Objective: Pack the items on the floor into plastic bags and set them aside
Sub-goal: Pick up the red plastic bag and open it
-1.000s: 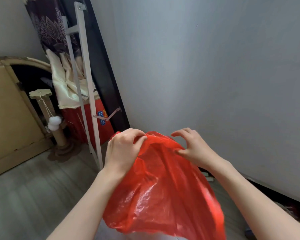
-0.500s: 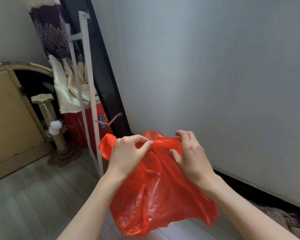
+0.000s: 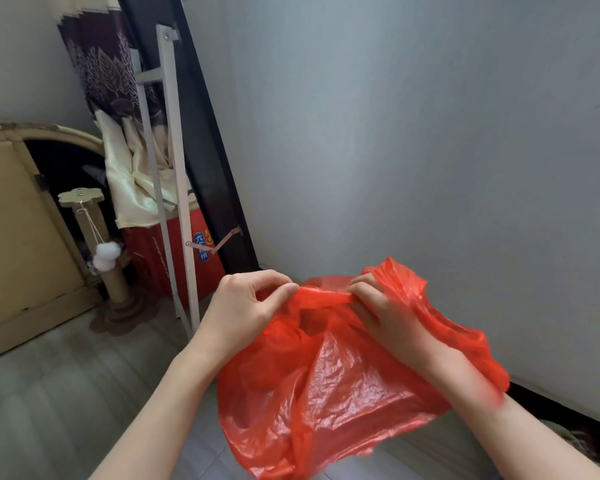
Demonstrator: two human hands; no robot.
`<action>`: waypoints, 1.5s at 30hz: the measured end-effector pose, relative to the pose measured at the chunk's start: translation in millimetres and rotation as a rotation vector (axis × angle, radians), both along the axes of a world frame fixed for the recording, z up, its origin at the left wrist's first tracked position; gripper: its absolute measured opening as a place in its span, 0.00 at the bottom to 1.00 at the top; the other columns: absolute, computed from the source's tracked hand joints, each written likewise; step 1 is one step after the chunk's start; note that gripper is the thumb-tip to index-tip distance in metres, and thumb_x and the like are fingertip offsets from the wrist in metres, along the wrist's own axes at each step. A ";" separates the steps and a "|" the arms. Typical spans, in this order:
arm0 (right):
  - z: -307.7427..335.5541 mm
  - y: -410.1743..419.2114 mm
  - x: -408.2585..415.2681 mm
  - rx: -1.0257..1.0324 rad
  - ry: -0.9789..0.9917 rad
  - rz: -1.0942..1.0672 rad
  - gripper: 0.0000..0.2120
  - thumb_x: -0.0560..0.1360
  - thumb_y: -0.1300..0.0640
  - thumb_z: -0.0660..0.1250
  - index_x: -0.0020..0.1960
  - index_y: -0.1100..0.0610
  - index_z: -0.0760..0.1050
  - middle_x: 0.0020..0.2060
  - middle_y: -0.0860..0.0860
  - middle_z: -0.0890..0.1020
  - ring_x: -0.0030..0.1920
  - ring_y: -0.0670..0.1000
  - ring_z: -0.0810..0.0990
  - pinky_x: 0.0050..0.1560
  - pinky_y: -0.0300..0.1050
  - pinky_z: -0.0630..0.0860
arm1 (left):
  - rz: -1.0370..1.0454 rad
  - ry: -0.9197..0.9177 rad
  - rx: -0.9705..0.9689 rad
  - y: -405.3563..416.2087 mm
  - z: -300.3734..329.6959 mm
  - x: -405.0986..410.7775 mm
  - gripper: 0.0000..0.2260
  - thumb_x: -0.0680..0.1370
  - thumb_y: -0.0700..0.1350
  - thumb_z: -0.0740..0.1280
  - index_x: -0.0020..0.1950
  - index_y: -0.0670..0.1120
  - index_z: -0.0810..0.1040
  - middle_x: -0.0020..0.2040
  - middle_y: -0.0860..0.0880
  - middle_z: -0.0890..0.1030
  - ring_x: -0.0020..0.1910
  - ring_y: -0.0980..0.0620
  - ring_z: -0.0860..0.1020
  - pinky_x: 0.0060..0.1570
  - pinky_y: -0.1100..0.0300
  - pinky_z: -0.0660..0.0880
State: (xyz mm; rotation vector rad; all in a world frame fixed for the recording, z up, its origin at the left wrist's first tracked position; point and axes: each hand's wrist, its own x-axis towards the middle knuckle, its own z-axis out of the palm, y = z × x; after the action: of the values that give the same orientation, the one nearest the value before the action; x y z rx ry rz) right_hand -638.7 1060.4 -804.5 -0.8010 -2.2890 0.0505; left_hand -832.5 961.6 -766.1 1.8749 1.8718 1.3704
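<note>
A thin red plastic bag (image 3: 329,393) hangs in the air in front of me, crumpled and shiny. My left hand (image 3: 243,310) pinches its top edge between thumb and fingers. My right hand (image 3: 381,310) grips the same edge a little to the right, with part of the bag draped over its back and wrist. A strip of the rim is stretched between the two hands. I cannot see inside the bag. At the bottom right corner a few items on the floor (image 3: 575,441) show only as a blurred patch.
A grey wall (image 3: 430,150) stands close on the right with a dark skirting. A white metal frame (image 3: 177,188) and a black board lean at the corner. Behind them are a red box (image 3: 174,258), a curtain, a cat scratching post (image 3: 101,244) and a beige cardboard house.
My hands have moved apart along the bag's rim and stretched it. More of the bag now lies over my right wrist. The view has shifted slightly.
</note>
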 end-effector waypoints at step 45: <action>32.8 1.2 18.4 -0.467 0.146 0.184 0.18 0.65 0.48 0.74 0.53 0.52 0.76 0.49 0.47 0.80 0.52 0.43 0.78 0.57 0.34 0.71 | -0.115 -0.103 0.197 21.3 -3.5 20.7 0.06 0.70 0.53 0.68 0.38 0.51 0.79 0.38 0.52 0.77 0.35 0.58 0.75 0.38 0.64 0.71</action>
State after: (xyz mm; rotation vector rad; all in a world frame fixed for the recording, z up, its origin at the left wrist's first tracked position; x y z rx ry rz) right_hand -620.3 1061.6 -771.6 -0.7790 -2.2295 0.7248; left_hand -811.7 982.9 -769.6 1.9248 1.6061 1.6296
